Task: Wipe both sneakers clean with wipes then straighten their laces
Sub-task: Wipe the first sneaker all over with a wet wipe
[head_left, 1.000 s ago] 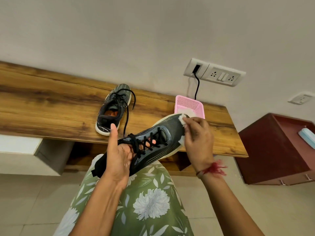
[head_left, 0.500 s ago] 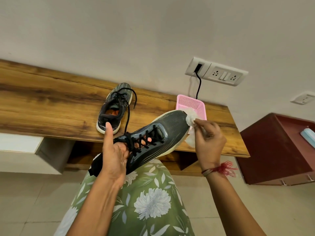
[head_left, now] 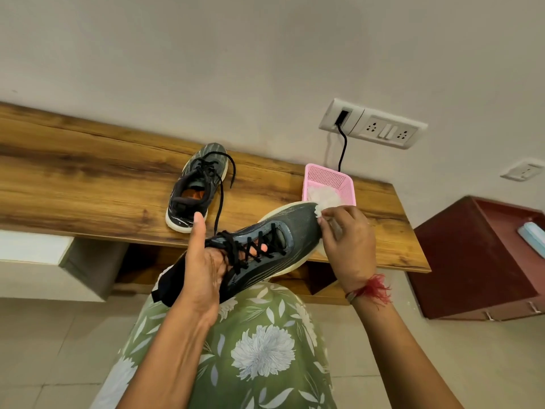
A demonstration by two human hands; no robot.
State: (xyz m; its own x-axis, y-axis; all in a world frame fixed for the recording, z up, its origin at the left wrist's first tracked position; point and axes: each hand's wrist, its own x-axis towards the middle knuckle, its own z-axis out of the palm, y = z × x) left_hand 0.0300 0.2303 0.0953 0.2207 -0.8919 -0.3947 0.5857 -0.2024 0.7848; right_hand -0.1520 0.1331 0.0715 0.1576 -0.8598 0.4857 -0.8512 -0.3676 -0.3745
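A dark grey sneaker (head_left: 298, 228) with black laces and a white sole rests tilted on my lap, toe pointing up and to the right. My left hand (head_left: 203, 261) grips it with fingers inside the opening and the thumb up along its side. My right hand (head_left: 348, 240) pinches a white wipe (head_left: 320, 210) against the toe tip. The second sneaker (head_left: 197, 187) stands on the wooden shelf (head_left: 88, 184), its black laces loose and trailing toward the shelf's front edge.
A pink mesh basket (head_left: 339, 180) with white wipes inside sits on the shelf just behind the held sneaker's toe. A switch panel (head_left: 374, 128) with a black cable hangs on the wall above. A dark red cabinet (head_left: 477, 255) stands at the right.
My right hand slid the wipe from the top of the toe out to the toe tip. The held sneaker stayed in my left hand.
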